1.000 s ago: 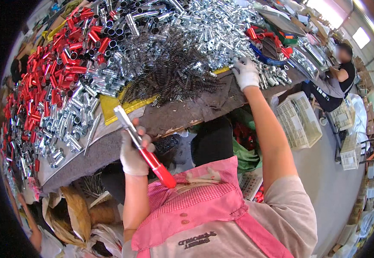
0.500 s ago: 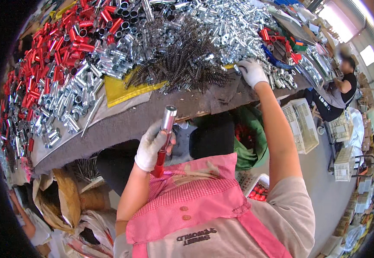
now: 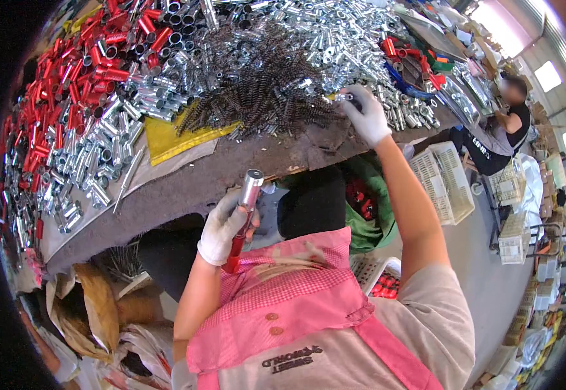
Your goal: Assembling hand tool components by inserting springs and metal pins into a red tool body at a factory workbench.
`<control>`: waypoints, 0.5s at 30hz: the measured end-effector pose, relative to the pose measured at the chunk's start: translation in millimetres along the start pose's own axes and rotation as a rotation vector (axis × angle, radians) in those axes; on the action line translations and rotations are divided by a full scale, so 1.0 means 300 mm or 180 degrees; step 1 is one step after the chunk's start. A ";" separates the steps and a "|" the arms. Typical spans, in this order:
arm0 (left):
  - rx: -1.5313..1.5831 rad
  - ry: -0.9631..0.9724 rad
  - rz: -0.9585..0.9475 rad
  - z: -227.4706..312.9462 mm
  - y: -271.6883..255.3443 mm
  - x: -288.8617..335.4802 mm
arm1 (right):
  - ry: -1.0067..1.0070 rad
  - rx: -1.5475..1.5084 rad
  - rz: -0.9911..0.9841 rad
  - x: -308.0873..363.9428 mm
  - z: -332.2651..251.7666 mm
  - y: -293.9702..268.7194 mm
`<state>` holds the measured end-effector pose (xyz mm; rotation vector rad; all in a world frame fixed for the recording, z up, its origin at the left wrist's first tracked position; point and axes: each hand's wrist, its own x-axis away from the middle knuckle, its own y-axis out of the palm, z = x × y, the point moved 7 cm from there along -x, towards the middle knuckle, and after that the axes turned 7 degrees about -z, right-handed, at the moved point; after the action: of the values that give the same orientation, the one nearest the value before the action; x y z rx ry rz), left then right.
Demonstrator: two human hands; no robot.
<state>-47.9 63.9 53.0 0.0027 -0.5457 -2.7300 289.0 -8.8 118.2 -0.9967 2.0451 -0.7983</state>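
Observation:
My left hand [image 3: 220,229], in a white glove, is closed around a metal tube [image 3: 251,186], silver at its upper end and red below. The tube stands nearly upright, tilted slightly, in front of my pink apron. Over the table's front edge, my gloved right hand [image 3: 369,118] has thumb and fingers pinched on a small silver metal fitting [image 3: 345,97]; its exact kind is too small to tell. Beside that hand lies a heap of dark coil springs [image 3: 257,91]. Small silver fittings [image 3: 345,49] are piled behind it.
Red tubes [image 3: 68,84] and silver tubes [image 3: 110,153] cover the table's left side. Yellow sheeting [image 3: 172,144] lies under the springs. A green sack [image 3: 377,234] hangs below the edge. White crates [image 3: 449,182] stand at right, near a seated person [image 3: 514,123].
My right hand has drawn back from the silver pile and turned, with a small fitting showing at its fingertips. My left hand keeps hold of the tube, and the view has shifted slightly.

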 end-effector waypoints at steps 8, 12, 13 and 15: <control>-0.0497 -0.0131 -0.0380 0.019 0.027 -0.036 | -0.0529 -0.2279 -0.1937 0.185 -0.526 0.125; -0.1395 -0.0078 -0.0325 0.039 0.010 -0.038 | -0.0306 -0.2373 -0.2245 0.220 -0.528 0.152; -0.1455 -0.0044 -0.0358 0.045 0.006 -0.040 | -0.0381 -0.2350 -0.2135 0.222 -0.518 0.172; -0.1136 -0.0392 -0.0414 0.011 -0.021 -0.039 | -0.0163 -0.2342 -0.1990 0.232 -0.511 0.198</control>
<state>-39.3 74.7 52.8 -0.2281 -0.0853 -2.9307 111.3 -3.6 134.7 -2.1027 2.0206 -0.2694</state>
